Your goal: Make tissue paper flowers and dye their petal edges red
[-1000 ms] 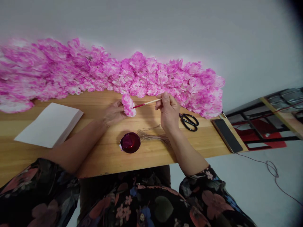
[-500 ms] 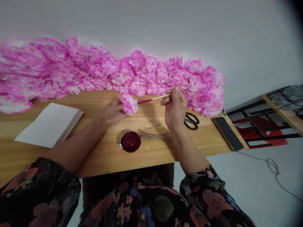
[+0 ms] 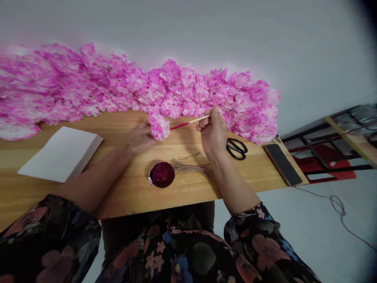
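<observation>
A pink and white paper flower point(image 3: 159, 125) is held above the table by my left hand point(image 3: 142, 138), whose fingers close on its left side. My right hand point(image 3: 214, 131) pinches the pale end of a thin stick point(image 3: 188, 123). The stick's dark red end points left and reaches the flower's right edge; whether it touches cannot be told. Below the hands stands a small bowl of dark red liquid point(image 3: 162, 175). Thin brown wires point(image 3: 193, 168) lie right of the bowl, partly under my right forearm.
Many pink flowers point(image 3: 118, 86) are heaped along the wall. A stack of white paper point(image 3: 61, 153) lies left. Black-handled scissors point(image 3: 237, 149) and a phone point(image 3: 283, 165) are on the right. A cable point(image 3: 338, 206) hangs beyond the table.
My right hand has shifted slightly left with the stick, showing more of the scissors' handles. My left hand still holds the flower. The whole view has moved a little.
</observation>
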Demonstrator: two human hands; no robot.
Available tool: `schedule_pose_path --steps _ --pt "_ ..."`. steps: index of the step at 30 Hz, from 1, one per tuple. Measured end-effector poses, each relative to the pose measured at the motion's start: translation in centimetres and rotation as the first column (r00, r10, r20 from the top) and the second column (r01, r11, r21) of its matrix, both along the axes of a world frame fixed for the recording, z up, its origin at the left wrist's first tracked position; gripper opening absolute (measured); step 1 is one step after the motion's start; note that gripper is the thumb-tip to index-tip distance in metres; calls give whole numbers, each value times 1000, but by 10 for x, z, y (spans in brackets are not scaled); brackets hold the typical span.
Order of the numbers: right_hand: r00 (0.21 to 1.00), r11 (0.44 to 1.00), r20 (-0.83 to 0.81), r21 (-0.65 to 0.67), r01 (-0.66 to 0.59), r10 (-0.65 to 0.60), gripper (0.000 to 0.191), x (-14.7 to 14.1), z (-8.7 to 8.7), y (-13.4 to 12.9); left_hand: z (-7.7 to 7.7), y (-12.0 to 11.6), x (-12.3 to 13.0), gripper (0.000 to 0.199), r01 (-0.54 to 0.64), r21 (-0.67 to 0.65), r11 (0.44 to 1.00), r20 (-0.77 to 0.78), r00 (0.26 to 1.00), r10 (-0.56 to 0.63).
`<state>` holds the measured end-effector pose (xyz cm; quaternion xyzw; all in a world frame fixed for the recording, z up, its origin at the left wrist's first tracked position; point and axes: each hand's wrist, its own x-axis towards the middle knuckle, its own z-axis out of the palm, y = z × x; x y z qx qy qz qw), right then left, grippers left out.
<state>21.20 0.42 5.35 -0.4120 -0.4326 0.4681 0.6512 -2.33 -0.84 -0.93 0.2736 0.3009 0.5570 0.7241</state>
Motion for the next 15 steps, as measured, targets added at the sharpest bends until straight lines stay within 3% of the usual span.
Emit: schedule_pose_path --steps 5,11,13,15 --pt "999 999 6 -35 -34 34 53 -5 -6 2 -2 0 -1 22 8 -9 1000 -11 1000 -8" --pt "987 986 105 110 -129 118 60 2 -1 -7 1 2 1 26 32 39 999 47 998 -34" --pt "959 948 204 208 -241 199 61 4 2 -18 1 2 1 25 41 45 998 46 998 -43" --pt "888 869 351 286 -404 298 58 3 6 -30 0 2 1 21 28 48 998 26 999 -29"
